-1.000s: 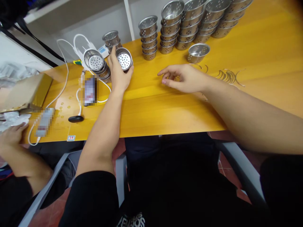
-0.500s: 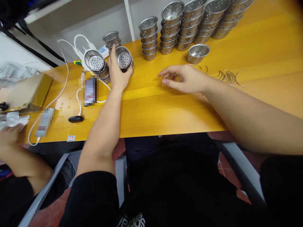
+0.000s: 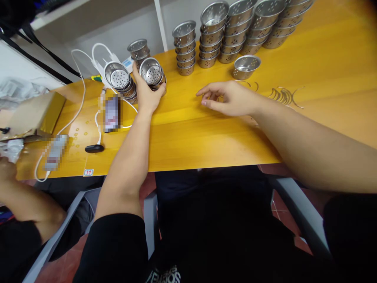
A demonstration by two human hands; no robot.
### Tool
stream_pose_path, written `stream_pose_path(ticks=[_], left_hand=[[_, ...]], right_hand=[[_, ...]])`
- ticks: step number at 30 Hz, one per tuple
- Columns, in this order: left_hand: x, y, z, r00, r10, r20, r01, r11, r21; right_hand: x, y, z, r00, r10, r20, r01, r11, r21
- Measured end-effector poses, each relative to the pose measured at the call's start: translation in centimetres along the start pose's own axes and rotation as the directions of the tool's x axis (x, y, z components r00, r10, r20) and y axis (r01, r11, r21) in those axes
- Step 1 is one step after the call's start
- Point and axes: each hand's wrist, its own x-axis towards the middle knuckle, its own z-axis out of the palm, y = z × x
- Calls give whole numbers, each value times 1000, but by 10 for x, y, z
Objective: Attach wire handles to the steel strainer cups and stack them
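My left hand [image 3: 147,94] curves round a stack of perforated metal cups [image 3: 152,72], thumb on the right side and fingers on the left. The top cup tilts a little towards me. Close beside it stand another stack of perforated cups [image 3: 120,78] on the left and a further one [image 3: 138,49] behind. My right hand [image 3: 229,96] hovers low over the table, fingers loosely bent and apart, with nothing in it. Beyond it sits a single perforated cup [image 3: 246,67]. Thin curved wire pieces [image 3: 281,95] lie to the right of that hand, partly behind the forearm.
Tall cup stacks [image 3: 185,49] line the back of the wooden table [image 3: 188,145]. To the left are a phone [image 3: 112,114], white cables, a black plug-like piece [image 3: 94,148] and a cardboard box [image 3: 35,116]. A co-worker's arm [image 3: 32,204] is at the far left.
The top cup under my left hand has shifted slightly left and tilted, my fingers moving with it. My right hand stays put. The co-worker's hand has drawn back to the left.
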Motion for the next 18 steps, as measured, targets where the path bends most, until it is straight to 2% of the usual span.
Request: stream_pose_path(ticks=[4, 7, 13, 18], left_hand=[[-1, 6, 1, 999, -36, 27, 38, 997, -72], [1, -2, 0, 997, -35, 74, 41, 997, -72], [2, -29, 7, 981, 144, 131, -145, 989, -2], [-13, -18, 23, 945, 209, 253, -213, 977, -11]], right_hand=[[1, 1, 0, 1000, -4, 3, 4, 1000, -4], [1, 3, 1, 1000, -4, 3, 4, 1000, -6], [1, -1, 2, 1000, -17, -2, 17, 1000, -5], [0, -11, 0, 998, -52, 17, 52, 998, 19]])
